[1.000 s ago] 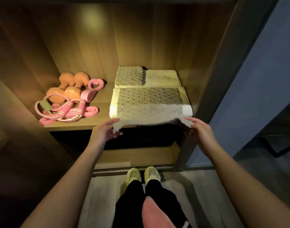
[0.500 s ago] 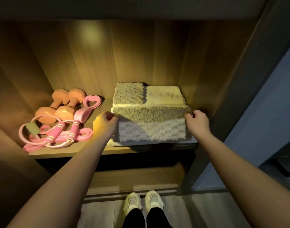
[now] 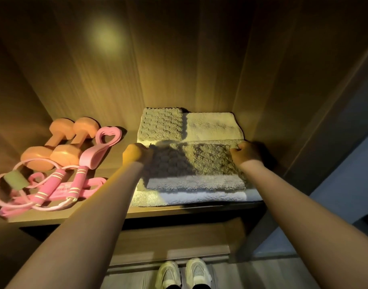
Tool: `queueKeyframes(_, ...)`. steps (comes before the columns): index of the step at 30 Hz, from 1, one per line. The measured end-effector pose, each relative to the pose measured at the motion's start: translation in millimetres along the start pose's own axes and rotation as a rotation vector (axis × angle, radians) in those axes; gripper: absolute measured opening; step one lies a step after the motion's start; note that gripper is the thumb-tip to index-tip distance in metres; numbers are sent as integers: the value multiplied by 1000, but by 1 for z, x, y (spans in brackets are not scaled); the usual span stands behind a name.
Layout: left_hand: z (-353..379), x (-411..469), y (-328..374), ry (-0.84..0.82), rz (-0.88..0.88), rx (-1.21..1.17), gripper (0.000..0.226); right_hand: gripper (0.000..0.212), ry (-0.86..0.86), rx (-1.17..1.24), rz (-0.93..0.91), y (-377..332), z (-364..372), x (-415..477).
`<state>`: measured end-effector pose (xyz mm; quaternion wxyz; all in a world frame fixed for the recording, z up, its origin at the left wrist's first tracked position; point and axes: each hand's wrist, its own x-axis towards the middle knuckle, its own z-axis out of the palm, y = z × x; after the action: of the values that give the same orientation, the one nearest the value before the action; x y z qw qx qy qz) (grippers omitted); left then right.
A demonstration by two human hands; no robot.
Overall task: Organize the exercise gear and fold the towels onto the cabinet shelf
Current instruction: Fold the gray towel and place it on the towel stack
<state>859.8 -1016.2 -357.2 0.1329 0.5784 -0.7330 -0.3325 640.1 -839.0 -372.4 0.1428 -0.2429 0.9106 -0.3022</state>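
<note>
Both hands grip the folded grey towel (image 3: 199, 161) on the cabinet shelf (image 3: 116, 212).
Left hand (image 3: 137, 153) and right hand (image 3: 246, 153) seemingly pinch its far corners; dumbbells (image 3: 60, 144) lie left.

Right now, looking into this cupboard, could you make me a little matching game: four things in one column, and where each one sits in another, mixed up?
Things
1. orange dumbbells
2. pink jump rope
3. front towel
4. pale shoes

Places
A. on the floor, below
B. front left of the shelf
C. gripped at its far corners by the left hand and right hand
D. left of the shelf, behind the rope

Pairs: 1-D, 2-B, 3-C, 4-A
</note>
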Motion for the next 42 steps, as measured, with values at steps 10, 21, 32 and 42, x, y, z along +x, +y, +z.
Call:
queueKeyframes(10, -4, -30, -21, 213, 48, -494, 13, 34, 45, 355, 3, 9, -17, -25)
queueKeyframes(21, -79, -192, -61, 53, 296, -707, 37, 13, 107, 722, -277, 50, -81, -159)
queueKeyframes(32, -80, -322, -127, -184, 132, -826, 15, 19, -266, 940, -225, 113, -85, -289)
queueKeyframes(42, -19, -374, -169, 221, 212, -613, 12, 16, -14, 801, -258, 127, -45, -363)
